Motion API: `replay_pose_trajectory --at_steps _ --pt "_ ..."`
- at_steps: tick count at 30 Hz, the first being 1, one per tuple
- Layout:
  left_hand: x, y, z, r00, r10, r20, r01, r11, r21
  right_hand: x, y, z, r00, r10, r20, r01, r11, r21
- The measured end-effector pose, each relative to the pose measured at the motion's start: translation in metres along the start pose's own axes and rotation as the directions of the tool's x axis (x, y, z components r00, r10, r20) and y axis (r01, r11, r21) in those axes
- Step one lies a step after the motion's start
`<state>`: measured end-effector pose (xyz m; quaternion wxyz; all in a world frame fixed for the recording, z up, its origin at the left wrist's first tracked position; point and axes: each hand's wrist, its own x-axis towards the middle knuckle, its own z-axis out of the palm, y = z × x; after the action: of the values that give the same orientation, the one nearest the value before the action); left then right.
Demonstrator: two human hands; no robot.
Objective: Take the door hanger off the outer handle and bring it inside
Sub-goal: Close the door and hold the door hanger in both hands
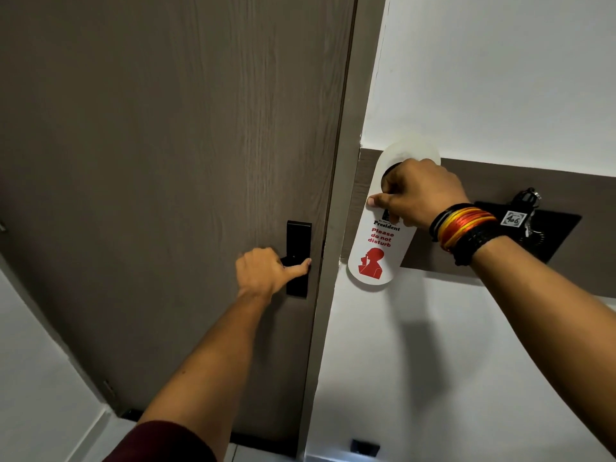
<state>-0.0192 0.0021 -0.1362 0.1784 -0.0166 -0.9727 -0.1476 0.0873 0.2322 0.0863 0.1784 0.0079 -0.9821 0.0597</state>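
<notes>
door hanger (pixel 375 248) is pinched near its hole by the right hand (pixel 415 195), held against the wall beside the door frame. the handle (pixel 293 260) is gripped by the left hand (pixel 263 271). thin card could be creased or dropped if the pinch loosens.

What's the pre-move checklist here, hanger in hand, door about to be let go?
1. Door hanger off the handle and in the right hand: ok, pinched near its hole.
2. Left hand on the door handle: ok, fingers wrapped round the lever.
3. Door shut against the frame: looks closed at the edge; latch engagement cannot tell.
4. Hanger clear of the door gap: ok, it hangs in front of the wall.
5. Key tag in the wall holder: ok, present.
</notes>
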Motion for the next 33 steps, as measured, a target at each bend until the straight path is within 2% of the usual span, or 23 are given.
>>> replay_pose_trajectory --at_steps 6,10,12,13,15,17,19,21,23,25,27,28,30,33 --pt "0.001 0.006 -0.022 0.996 0.072 0.047 -0.083 0.949 0.305 -0.004 -0.008 0.005 1.000 0.010 -0.020 -0.010 0.999 -0.046" --pt "-0.010 0.012 -0.034 0.992 0.126 0.021 -0.124 0.918 0.377 -0.006 -0.015 0.010 1.000 -0.008 -0.018 0.007 0.998 -0.057" --pt "-0.017 0.015 -0.042 0.958 0.276 -0.074 -0.247 0.931 0.269 -0.006 -0.017 0.011 1.000 -0.018 -0.026 0.016 0.998 -0.062" --pt "-0.019 0.018 -0.048 0.923 0.361 -0.129 -0.342 0.928 0.151 -0.007 -0.018 0.011 0.999 -0.022 -0.030 0.020 0.998 -0.062" --pt "-0.026 0.027 -0.066 0.863 0.462 -0.205 -0.490 0.865 -0.110 -0.008 -0.022 0.011 0.999 -0.033 -0.030 0.031 0.998 -0.057" --pt "-0.032 0.040 -0.083 0.847 0.498 -0.184 -0.531 0.795 -0.293 -0.011 -0.028 0.011 0.998 -0.056 -0.026 0.055 0.998 -0.043" --pt "-0.036 0.054 -0.095 0.878 0.470 -0.092 -0.449 0.742 -0.498 -0.015 -0.034 0.011 0.996 -0.083 -0.036 0.082 0.996 -0.026" --pt "-0.037 0.064 -0.103 0.906 0.422 -0.011 -0.307 0.640 -0.705 -0.020 -0.035 0.009 0.994 -0.091 -0.052 0.092 0.996 0.001" --pt "-0.040 0.069 -0.107 0.920 0.390 0.035 -0.198 0.540 -0.818 -0.029 -0.025 0.004 0.991 -0.091 -0.093 0.100 0.991 0.089" --pt "-0.043 0.074 -0.108 0.924 0.379 0.049 -0.161 0.501 -0.850 -0.049 0.000 0.003 0.972 -0.062 -0.225 0.131 0.942 0.308" --pt "-0.046 0.080 -0.106 0.931 0.364 0.040 -0.147 0.471 -0.870 -0.077 0.033 0.007 0.928 0.072 -0.365 0.144 0.836 0.530" --pt "-0.048 0.084 -0.105 0.931 0.362 0.041 -0.141 0.462 -0.875 -0.090 0.051 0.013 0.919 0.151 -0.364 0.116 0.779 0.616" --pt "-0.055 0.102 -0.099 0.927 0.371 0.052 -0.131 0.452 -0.882 -0.112 0.084 0.027 0.937 0.273 -0.220 -0.019 0.666 0.746" --pt "-0.071 0.145 -0.086 0.897 0.435 0.079 -0.131 0.432 -0.892 -0.134 0.124 0.046 0.950 0.313 0.008 -0.177 0.515 0.839"
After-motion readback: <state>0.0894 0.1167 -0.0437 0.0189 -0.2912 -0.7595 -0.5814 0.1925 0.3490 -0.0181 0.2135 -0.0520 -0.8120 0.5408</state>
